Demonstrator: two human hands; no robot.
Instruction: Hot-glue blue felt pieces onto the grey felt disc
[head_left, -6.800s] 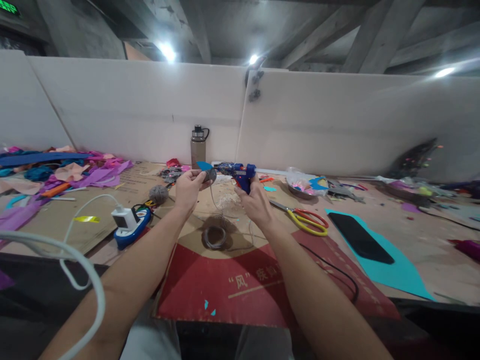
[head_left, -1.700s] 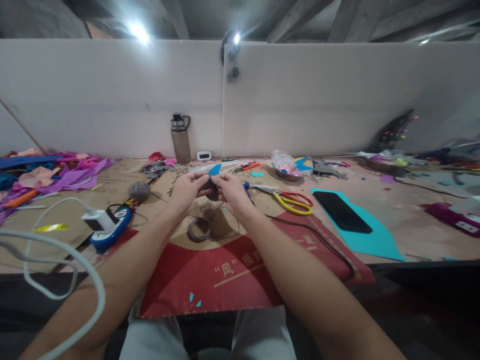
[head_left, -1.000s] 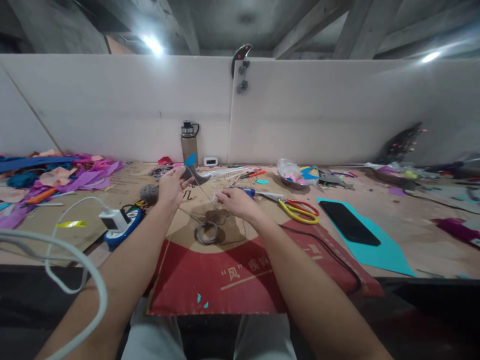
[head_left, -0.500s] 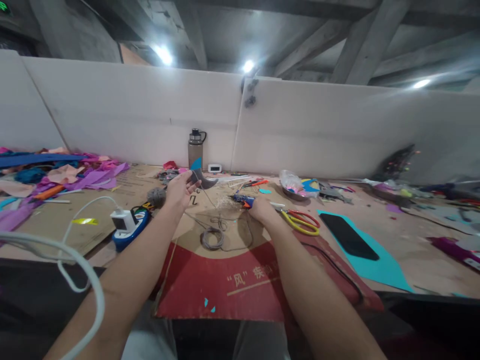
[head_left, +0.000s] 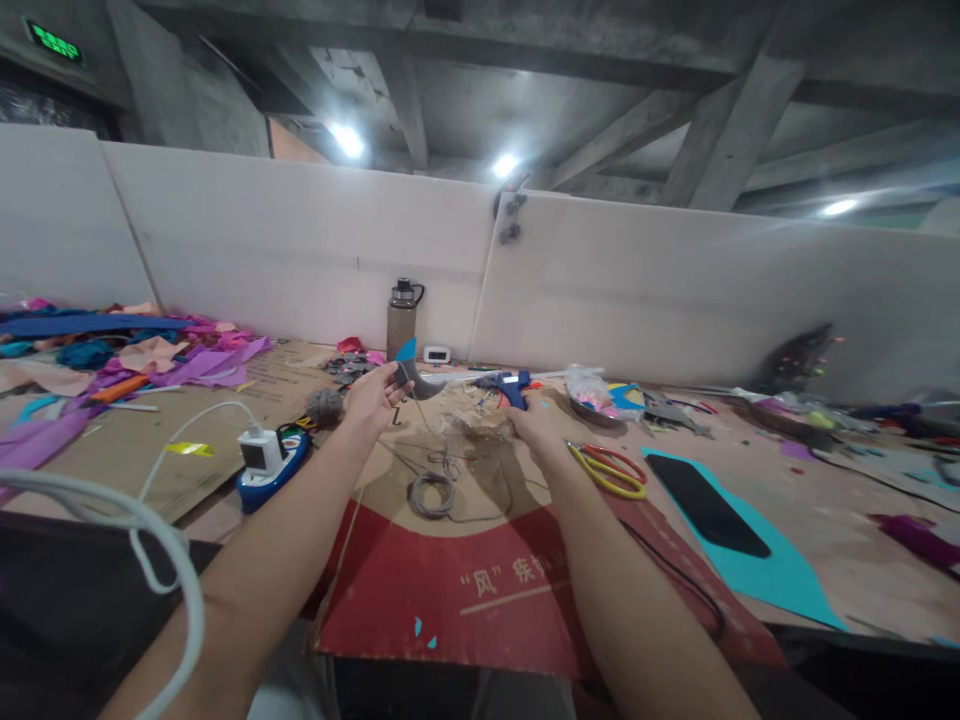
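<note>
My left hand (head_left: 373,400) is closed on a grey curved, horn-like piece (head_left: 424,385) with a blue pointed tip (head_left: 406,350) standing up from it. A thin grey cord (head_left: 433,497) runs down from this piece to a loose coil on the cardboard (head_left: 435,590). My right hand (head_left: 531,424) grips a blue hot glue gun (head_left: 514,388), its nozzle pointing left toward the grey piece, with a gap between them. Scissors (head_left: 611,473) with red and yellow handles lie right of my right wrist.
A bottle (head_left: 401,325) and a small white digital clock (head_left: 436,355) stand at the back. A blue power strip (head_left: 274,478) sits left, near a white cable (head_left: 191,570). Fabric scraps (head_left: 150,355) pile far left. A black phone (head_left: 705,505) rests on turquoise sheet right; a filled bowl (head_left: 600,405) sits behind.
My right hand has raised the glue gun off the cardboard, so its body shows more fully. The left hand still holds the grey piece. The camera view has tilted up slightly.
</note>
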